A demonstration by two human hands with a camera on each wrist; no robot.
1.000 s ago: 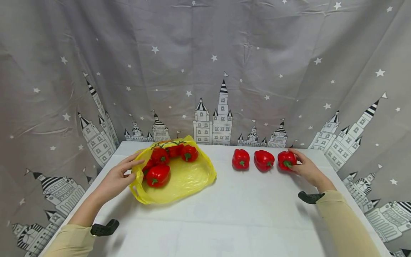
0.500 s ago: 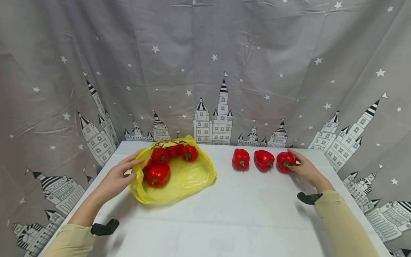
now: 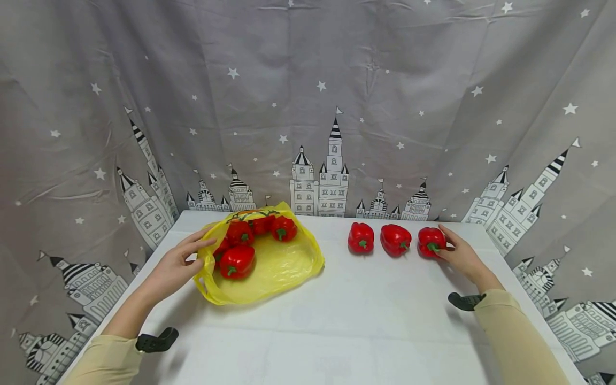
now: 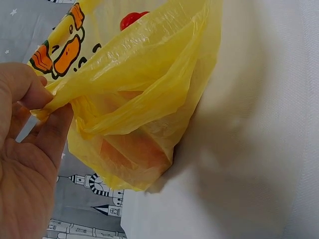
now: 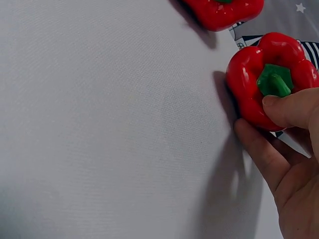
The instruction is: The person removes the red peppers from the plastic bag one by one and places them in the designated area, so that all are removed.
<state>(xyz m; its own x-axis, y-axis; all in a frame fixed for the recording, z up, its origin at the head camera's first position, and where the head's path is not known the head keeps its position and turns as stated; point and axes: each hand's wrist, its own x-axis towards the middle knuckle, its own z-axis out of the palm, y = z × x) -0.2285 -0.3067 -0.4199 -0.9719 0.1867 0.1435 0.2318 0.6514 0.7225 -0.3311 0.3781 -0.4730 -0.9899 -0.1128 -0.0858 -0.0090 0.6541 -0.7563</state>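
My left hand [image 3: 175, 267] pinches the rim of a yellow plastic bag [image 3: 284, 272] between thumb and fingers; the left wrist view shows the gathered plastic [image 4: 94, 104] in that pinch. Inside the open-mouthed bag lie several red bell peppers [image 3: 237, 262], partly covering one another. At the right, my right hand [image 3: 464, 259] holds a red bell pepper [image 3: 430, 240], thumb beside its green stem [image 5: 276, 84] and fingers along its side. This pepper is at the right end of a row, after a second bell pepper [image 3: 395, 240] and a third bell pepper [image 3: 361, 238].
A white-covered table [image 3: 327, 337] bears everything. Behind and around it hangs a grey curtain [image 3: 308, 80] printed with castles and stars. Dark wrist bands [image 3: 158, 340] sit on both forearms.
My right hand and its pepper shift slightly left, then slightly right, widening the gap to the middle pepper a little. My left hand and the bag stay in place.
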